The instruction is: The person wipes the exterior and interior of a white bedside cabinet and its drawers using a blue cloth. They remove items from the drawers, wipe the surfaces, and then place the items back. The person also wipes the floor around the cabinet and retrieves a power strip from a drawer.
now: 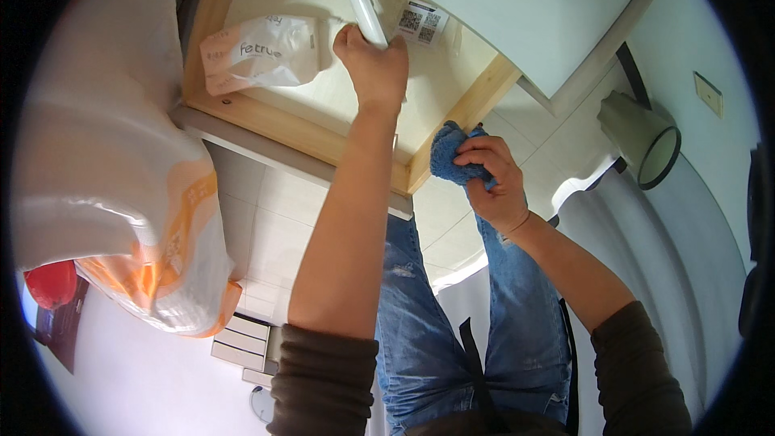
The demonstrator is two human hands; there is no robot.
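An open wooden drawer (272, 127) lies before me. My left hand (375, 63) reaches over it and grips the end of a white, glossy, long object (362, 3), whose exact kind I cannot tell. Beside that hand, a pink and clear plastic package (263, 54) rests at the drawer's left side. A paper card with printed codes (422, 21) lies on the drawer bottom, right of the white object. Just outside the drawer's right front corner, my right hand (496, 178) holds a bunched blue cloth (449, 151).
A white cabinet top (514, 0) overhangs the drawer's far part. A large white and orange plastic bag (121, 163) bulges at the left. On the right, a grey-green waste bin (642, 139) stands by the wall, near a pale curtain (642, 254). My jeans-clad legs are below the drawer.
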